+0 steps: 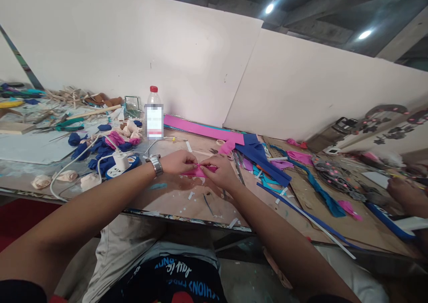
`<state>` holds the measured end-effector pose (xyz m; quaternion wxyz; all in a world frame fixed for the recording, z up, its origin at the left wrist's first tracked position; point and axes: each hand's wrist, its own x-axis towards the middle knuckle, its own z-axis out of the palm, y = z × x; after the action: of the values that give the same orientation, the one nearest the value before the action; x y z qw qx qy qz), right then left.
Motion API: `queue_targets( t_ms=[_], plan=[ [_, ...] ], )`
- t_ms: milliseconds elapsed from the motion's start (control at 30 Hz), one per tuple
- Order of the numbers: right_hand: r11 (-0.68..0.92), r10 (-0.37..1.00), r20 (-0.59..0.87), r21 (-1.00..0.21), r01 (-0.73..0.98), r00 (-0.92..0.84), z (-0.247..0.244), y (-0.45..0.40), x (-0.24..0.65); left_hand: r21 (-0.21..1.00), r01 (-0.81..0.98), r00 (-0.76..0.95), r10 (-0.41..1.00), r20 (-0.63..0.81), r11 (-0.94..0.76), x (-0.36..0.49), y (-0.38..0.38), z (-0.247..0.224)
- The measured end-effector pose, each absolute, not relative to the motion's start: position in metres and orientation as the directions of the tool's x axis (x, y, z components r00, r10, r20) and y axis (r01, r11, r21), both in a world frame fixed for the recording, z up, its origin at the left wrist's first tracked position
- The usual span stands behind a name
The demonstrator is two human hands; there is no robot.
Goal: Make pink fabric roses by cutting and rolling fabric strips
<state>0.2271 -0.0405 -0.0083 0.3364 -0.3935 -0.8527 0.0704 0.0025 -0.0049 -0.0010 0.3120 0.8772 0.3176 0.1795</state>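
Note:
Between my two hands is a strip of pink crepe paper or cloth (195,172), held just above the worktable (174,200). My left hand (179,162), with a metal watch (155,165) on its wrist, pinches the strip at its upper edge. Fingertips of my right hand (220,171) close on the same strip, nearly touching the left ones. Part of the strip is hidden under the right fingers. A long pink strip (207,129) lies behind the hands, and dark blue strips (264,160) are to the right.
Left of my hands are a power strip (133,162) with a white plug and cable, cream rolled flowers (67,176), and green-handled pliers (68,124). A red-capped bottle (154,98) stands behind. At far right, another person's hand (406,196) is near a blue tool (389,220).

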Motion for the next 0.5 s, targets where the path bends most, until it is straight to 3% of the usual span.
queue_targets(
  t_ms=[500],
  plan=[
    [0.743,0.644,0.592,-0.333,0.581,-0.484,-0.0109,-0.0399,0.228,0.754,0.434,0.7,0.711,0.062,-0.493,0.0036,-0.0035,0.0023]
  ],
)
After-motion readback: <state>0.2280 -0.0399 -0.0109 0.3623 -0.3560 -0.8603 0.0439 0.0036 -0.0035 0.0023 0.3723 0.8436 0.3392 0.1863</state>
